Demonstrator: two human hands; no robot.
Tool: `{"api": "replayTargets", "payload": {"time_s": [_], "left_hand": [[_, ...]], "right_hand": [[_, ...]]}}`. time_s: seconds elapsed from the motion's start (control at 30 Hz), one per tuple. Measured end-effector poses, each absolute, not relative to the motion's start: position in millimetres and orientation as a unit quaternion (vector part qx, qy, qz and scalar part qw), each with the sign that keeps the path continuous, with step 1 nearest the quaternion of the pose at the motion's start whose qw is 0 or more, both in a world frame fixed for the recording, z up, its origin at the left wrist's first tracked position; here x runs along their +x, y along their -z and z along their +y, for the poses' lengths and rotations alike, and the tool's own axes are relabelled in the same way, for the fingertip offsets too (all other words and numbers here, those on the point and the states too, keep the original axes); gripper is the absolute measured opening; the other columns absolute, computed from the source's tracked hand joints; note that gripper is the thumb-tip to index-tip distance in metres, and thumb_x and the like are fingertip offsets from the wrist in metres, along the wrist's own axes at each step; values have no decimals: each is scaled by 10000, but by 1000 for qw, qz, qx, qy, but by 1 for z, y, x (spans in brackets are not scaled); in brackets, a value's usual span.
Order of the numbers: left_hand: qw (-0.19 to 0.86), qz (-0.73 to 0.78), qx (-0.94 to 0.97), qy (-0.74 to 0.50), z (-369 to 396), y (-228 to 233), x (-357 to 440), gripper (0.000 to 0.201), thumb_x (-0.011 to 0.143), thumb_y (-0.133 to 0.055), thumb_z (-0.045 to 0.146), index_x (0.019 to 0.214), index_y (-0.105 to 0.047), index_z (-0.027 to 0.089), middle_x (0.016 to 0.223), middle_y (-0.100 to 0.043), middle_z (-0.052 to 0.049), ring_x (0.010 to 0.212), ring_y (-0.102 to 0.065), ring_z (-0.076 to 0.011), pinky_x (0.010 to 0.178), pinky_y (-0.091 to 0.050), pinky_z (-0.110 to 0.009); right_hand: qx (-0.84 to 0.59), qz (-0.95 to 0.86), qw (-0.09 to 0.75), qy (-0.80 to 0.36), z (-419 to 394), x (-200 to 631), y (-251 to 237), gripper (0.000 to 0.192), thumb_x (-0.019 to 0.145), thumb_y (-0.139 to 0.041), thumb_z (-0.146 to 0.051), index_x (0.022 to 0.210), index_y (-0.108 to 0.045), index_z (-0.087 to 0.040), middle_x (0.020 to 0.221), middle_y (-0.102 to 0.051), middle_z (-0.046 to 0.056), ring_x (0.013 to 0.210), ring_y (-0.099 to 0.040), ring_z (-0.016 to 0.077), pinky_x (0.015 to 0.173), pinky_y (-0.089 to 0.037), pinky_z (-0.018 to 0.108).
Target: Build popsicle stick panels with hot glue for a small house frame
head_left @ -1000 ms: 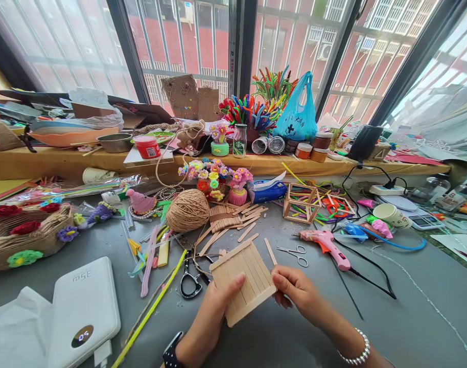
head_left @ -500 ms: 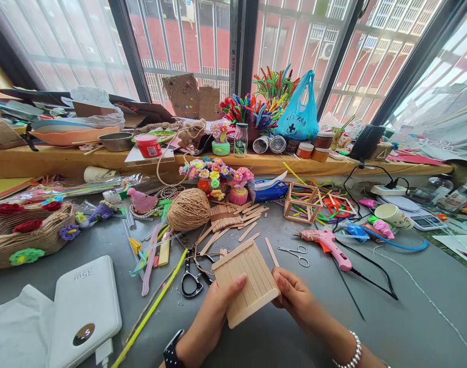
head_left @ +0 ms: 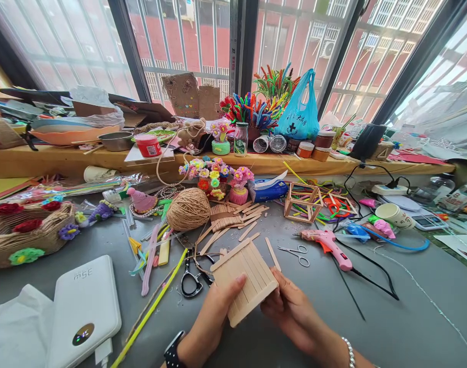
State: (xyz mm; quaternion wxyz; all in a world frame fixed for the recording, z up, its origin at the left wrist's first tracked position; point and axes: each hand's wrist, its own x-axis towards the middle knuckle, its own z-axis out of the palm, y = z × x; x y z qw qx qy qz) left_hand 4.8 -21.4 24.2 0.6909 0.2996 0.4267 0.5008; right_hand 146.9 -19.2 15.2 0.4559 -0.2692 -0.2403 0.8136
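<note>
Two hands, left hand (head_left: pixel 214 317) and right hand (head_left: pixel 290 312), hold one stick panel (head_left: pixel 244 280). Beyond them: two pairs of scissors (head_left: pixel 190 281) (head_left: pixel 297 254), one glue gun (head_left: pixel 325 243), one twine ball (head_left: pixel 188 209), one power bank (head_left: pixel 84 306).

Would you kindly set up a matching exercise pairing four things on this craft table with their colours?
Things:
1. glue gun
2. plastic bag
3. power bank
4. stick panel held in left hand and right hand

Colours:
A. white
B. pale wood
C. pink
D. blue

Pairs: 1-C, 2-D, 3-A, 4-B
</note>
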Motion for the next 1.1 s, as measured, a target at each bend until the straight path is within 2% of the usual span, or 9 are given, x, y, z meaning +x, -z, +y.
{"api": "replayTargets", "payload": {"time_s": [0.3,0.6,0.87,0.97,1.1], "left_hand": [[692,430,306,-493,-19,-21,2,599,683,-648,362,1211,-460,149,985,-660,-83,909,-591,-267,770,-453,-325],[707,422,293,-487,-22,-28,4,592,648,-668,370,1157,-508,115,906,-678,-99,870,-603,-278,726,-458,-324],[719,424,285,-471,-21,-23,3,560,630,-672,418,1072,-561,94,898,-677,-122,860,-609,-294,694,-465,-326],[717,426,279,-477,-20,-23,2,576,614,-681,428,1076,-565,106,905,-677,-116,885,-602,-296,736,-459,-333],[717,421,282,-478,-20,-23,2,570,601,-691,422,1063,-577,107,898,-678,-119,890,-598,-304,751,-453,-345]], "right_hand": [[-245,-220,445,-833,-22,148,-18,386,719,-613,-415,539,-378,-167,466,-256,-87,424,-143,44,424,-149,195],[-191,-218,361,-886,-25,151,-27,380,730,-596,-298,518,-309,-167,431,-220,-97,392,-105,28,394,-118,158],[-149,-153,347,-913,-23,150,-27,386,700,-640,-266,536,-305,-165,428,-245,-103,373,-113,15,362,-120,115],[-155,-167,353,-907,-23,148,-28,375,722,-617,-324,547,-323,-171,414,-274,-104,342,-127,11,341,-116,125],[-182,-229,373,-880,-23,148,-27,440,754,-489,-537,541,-340,-182,384,-311,-94,304,-184,18,345,-155,161]]}}
